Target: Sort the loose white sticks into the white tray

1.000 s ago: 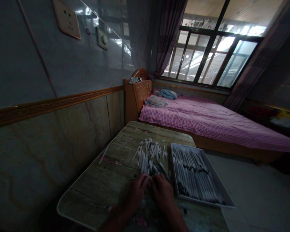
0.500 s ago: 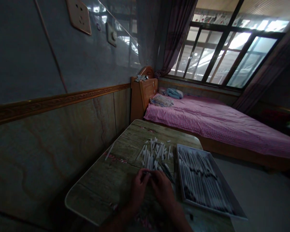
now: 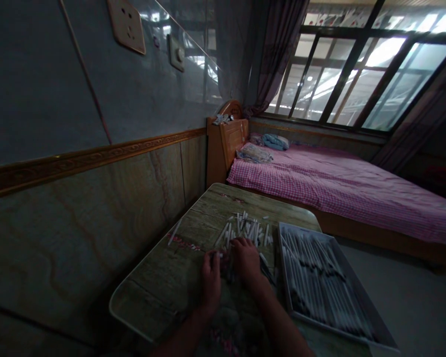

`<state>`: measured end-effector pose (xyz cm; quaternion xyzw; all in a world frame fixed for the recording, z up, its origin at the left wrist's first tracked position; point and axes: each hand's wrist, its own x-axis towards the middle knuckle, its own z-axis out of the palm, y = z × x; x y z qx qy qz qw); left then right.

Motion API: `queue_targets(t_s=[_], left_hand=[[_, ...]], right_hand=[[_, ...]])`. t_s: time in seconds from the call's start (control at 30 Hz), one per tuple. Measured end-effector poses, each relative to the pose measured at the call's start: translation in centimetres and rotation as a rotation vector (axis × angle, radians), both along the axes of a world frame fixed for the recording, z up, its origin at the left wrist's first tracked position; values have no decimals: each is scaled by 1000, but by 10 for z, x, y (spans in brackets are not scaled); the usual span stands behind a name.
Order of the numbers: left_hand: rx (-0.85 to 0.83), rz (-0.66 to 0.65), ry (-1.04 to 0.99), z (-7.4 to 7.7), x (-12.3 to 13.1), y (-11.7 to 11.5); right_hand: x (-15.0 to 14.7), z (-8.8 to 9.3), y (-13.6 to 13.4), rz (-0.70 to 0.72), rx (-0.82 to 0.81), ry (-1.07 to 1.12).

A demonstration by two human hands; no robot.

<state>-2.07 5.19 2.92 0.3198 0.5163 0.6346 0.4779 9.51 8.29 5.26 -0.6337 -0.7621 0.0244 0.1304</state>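
Observation:
A heap of short white tubes (image 3: 245, 229) lies in the middle of a small wood-patterned table (image 3: 159, 277). My right hand (image 3: 246, 259) rests on the near end of the heap, fingers curled down over the tubes. My left hand (image 3: 211, 275) sits just to its left, fingers bent, with a white tube tip showing at the fingertips. The light is dim and what each hand grips is not clear. A white tray (image 3: 371, 331) packed with several long white tubes stands at the right of the table.
One stray white tube (image 3: 174, 231) lies apart at the table's left. A tiled wall (image 3: 78, 198) runs close along the left. Beyond the table stand a bed with a pink checked sheet (image 3: 338, 188), a wooden headboard (image 3: 226, 139) and a barred window (image 3: 357, 74).
My right hand has moved forward onto the heap of tubes. My left hand has stayed beside it. The view has shifted, so the table and tray sit more to the right.

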Motion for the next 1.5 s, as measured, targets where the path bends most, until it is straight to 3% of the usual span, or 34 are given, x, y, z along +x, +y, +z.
queue_targets(t_s=[0.4,0.63,0.83,1.07,1.3,1.5], left_hand=[[-11,-5,35,-5,2,4],[35,-35,-21,-6,3,4],[-1,-80,-17,-1,2,3],[20,-43,22,-1,1,3],[-8,-16,52,-2,-1,4],[11,-14,77,-5,-2,4]], right_hand=[[4,8,14,66,-87,-212],[-3,18,19,241,-93,-260],[-2,16,20,262,-91,-284],[-6,15,18,339,-97,-303],[-4,16,14,339,-92,-281],[9,18,4,247,-80,-215]])
